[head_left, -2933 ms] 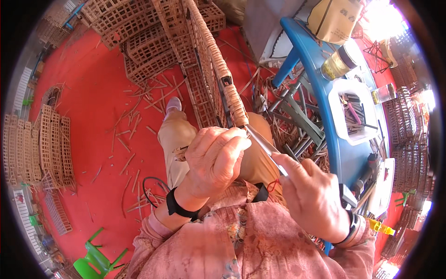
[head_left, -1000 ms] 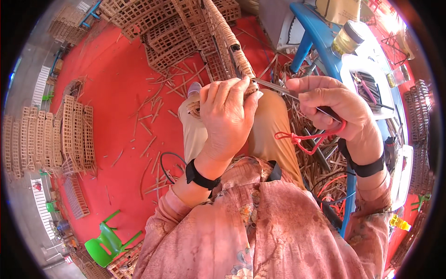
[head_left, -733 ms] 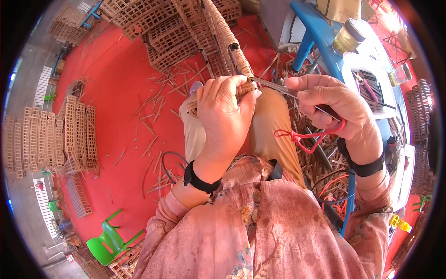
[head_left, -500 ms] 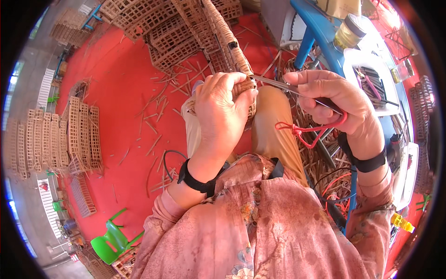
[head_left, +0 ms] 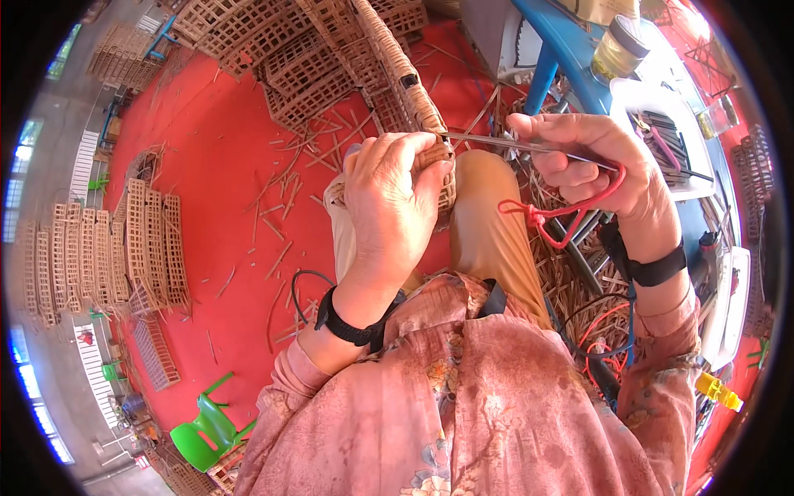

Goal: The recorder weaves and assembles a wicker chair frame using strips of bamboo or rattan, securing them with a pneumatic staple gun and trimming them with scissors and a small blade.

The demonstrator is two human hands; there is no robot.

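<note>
My left hand [head_left: 385, 202] is closed round the near end of a wrapped woven cane rim [head_left: 399, 73], thumb and forefinger pinching it above my knees. In my right hand [head_left: 610, 157] is a slim metal tool [head_left: 496, 142] with a long narrow shaft and a dark handle. Its tip meets the rim just beside my left fingertips; I cannot tell whether it goes into the weave. A knotted red cord [head_left: 556, 234] loops from the handle and hangs below my right hand.
Woven lattice panels [head_left: 306, 70] lie ahead, and more stand stacked [head_left: 149, 240] at the left. Cane offcuts litter the red floor [head_left: 223, 165]. At right, a blue stool [head_left: 571, 50] bears a lidded jar [head_left: 620, 51] and a white tray [head_left: 628, 91] of tools. A green chair [head_left: 207, 434] stands lower left.
My right hand and the tool have shifted slightly, the shaft now lying flatter toward the rim. The red cord has swung a little. My left hand keeps its grip.
</note>
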